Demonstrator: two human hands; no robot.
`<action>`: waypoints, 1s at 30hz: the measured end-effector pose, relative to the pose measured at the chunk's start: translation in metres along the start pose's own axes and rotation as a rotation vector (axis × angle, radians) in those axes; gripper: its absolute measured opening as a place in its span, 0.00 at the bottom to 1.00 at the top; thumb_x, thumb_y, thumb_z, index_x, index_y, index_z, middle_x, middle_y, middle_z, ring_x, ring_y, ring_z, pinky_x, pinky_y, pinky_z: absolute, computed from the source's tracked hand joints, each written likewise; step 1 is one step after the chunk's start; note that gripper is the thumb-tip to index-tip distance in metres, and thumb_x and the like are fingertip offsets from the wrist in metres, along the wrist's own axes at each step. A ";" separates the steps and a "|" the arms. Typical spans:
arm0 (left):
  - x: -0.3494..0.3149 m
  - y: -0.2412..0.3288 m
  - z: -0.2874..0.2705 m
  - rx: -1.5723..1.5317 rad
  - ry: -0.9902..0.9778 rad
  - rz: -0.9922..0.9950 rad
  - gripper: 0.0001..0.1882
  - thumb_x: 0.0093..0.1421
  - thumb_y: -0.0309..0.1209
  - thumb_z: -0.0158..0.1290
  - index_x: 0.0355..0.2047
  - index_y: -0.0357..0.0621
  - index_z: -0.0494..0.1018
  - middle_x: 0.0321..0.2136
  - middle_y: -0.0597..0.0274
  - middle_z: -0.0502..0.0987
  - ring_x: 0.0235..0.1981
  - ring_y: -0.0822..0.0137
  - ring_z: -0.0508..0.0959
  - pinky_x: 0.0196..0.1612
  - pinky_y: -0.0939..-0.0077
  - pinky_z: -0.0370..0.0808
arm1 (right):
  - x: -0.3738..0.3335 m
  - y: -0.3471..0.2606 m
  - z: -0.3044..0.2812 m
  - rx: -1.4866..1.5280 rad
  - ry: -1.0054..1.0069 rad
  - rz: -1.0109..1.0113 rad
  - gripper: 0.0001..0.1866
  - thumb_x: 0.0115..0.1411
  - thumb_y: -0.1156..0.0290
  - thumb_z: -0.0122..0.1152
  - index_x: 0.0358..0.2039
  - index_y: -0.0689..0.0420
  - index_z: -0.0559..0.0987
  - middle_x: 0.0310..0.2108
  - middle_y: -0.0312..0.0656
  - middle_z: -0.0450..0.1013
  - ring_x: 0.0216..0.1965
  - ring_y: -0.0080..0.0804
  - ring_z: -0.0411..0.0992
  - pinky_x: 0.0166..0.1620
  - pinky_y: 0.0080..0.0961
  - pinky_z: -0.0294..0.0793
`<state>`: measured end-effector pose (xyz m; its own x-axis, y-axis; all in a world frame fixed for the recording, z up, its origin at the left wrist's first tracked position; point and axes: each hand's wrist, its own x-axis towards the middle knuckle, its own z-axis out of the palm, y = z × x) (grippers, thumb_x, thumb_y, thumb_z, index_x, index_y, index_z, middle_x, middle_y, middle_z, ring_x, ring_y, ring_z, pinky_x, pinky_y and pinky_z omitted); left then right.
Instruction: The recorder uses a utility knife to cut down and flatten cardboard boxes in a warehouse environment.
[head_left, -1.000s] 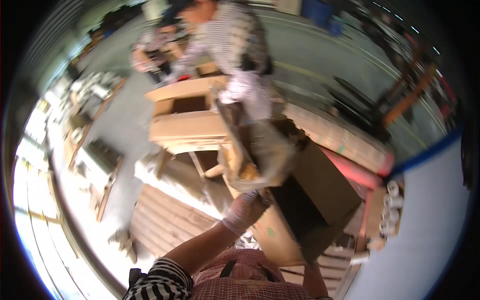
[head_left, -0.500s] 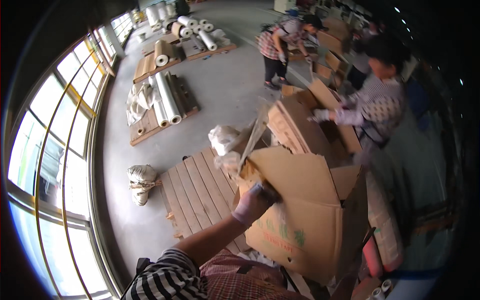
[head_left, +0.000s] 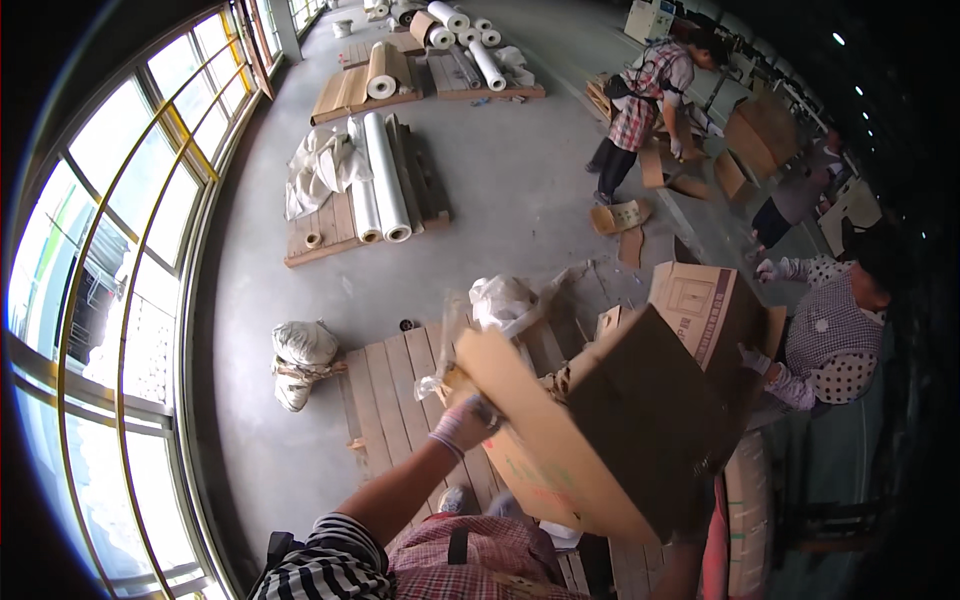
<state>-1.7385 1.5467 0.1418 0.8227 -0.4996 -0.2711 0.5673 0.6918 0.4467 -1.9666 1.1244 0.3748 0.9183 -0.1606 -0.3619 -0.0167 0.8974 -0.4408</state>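
Note:
A large brown cardboard box (head_left: 545,450) is tilted in front of me, its dark open inside turned up and to the right. My left hand (head_left: 467,422), in a pale glove with dark fingertips, is closed on the box's left edge. Clear crumpled film (head_left: 455,335) hangs by that edge. Of my right arm only a shaded forearm (head_left: 685,570) shows below the box; the right hand is hidden. Just beyond stands a second cardboard box (head_left: 692,305) with a printed side. A co-worker (head_left: 825,340) in polka-dot sleeves and gloves has a hand against it.
A slatted wooden pallet (head_left: 395,385) lies below my left arm, beside a tied white sack (head_left: 303,355). Film rolls (head_left: 380,180) rest on a pallet farther off. Another person (head_left: 650,105) bends over cartons at the back. Long wrapped rolls (head_left: 747,500) lie at right.
The large box has tipped, its opening now showing its dark inside. My left hand has shifted left and slightly down with its edge. The view has swung, and the polka-dot-sleeved co-worker appears farther right.

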 end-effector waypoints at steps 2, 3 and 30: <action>0.016 0.005 -0.058 0.384 -0.121 0.229 0.14 0.63 0.34 0.49 0.48 0.48 0.72 0.42 0.64 0.78 0.50 0.66 0.74 0.54 0.61 0.71 | 0.049 0.022 0.012 -0.399 0.111 -0.103 0.25 0.66 0.59 0.51 0.60 0.58 0.68 0.55 0.42 0.69 0.55 0.36 0.67 0.59 0.33 0.66; 0.023 0.009 -0.054 0.203 0.235 0.093 0.19 0.64 0.41 0.46 0.54 0.51 0.67 0.48 0.62 0.74 0.54 0.63 0.71 0.56 0.57 0.68 | 0.067 0.041 0.016 -0.723 0.276 -0.232 0.26 0.64 0.62 0.57 0.59 0.60 0.68 0.53 0.41 0.70 0.51 0.35 0.69 0.55 0.32 0.70; 0.344 0.181 -0.300 2.065 0.032 0.378 0.22 0.54 0.39 0.59 0.48 0.47 0.72 0.47 0.49 0.73 0.53 0.48 0.69 0.59 0.55 0.64 | 0.525 0.478 -0.103 -1.477 0.305 0.051 0.24 0.60 0.63 0.59 0.55 0.59 0.71 0.52 0.49 0.73 0.53 0.44 0.72 0.55 0.33 0.70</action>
<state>-1.3416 1.6561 -0.1261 0.8743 -0.4840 0.0374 -0.4255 -0.7271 0.5388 -1.5332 1.4270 -0.1104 0.7926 -0.3860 -0.4719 -0.5869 -0.2734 -0.7621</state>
